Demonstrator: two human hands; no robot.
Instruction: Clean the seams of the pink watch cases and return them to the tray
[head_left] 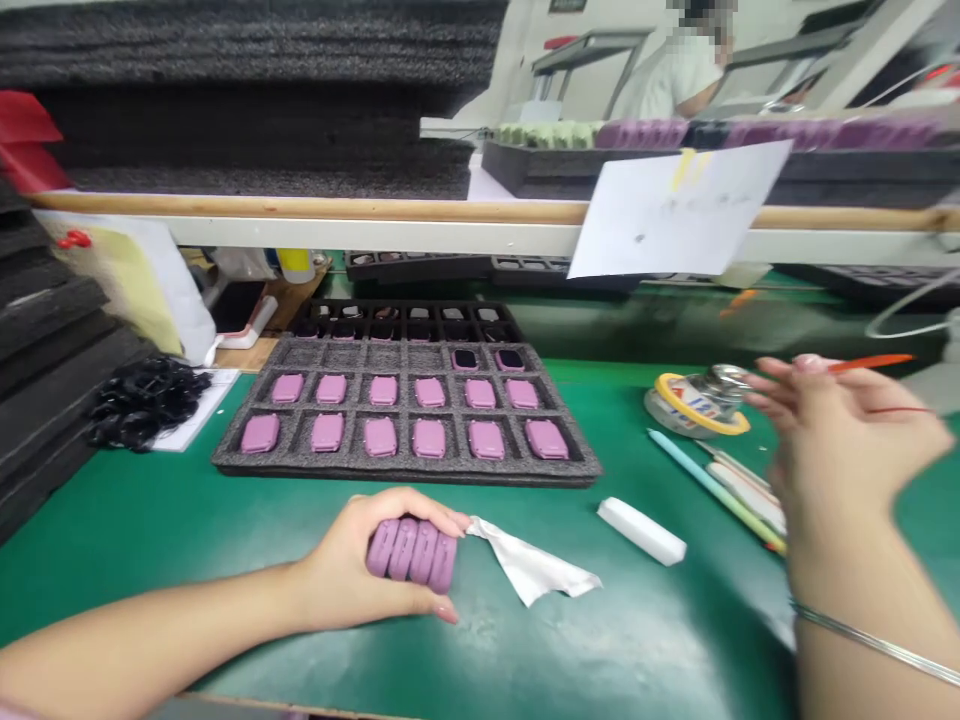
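Bottom middle, your left hand [349,560] is squeezing purple blocks [412,552] by white cloth [534,568]; your right hand [832,430] is holding an orange stick [874,362] near a jar [686,404].

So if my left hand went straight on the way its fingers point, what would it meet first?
Your left hand, holding the row of rounded purple cases, would probably meet the thin white crumpled sheet first; its narrow end looks very close, though contact is unclear.
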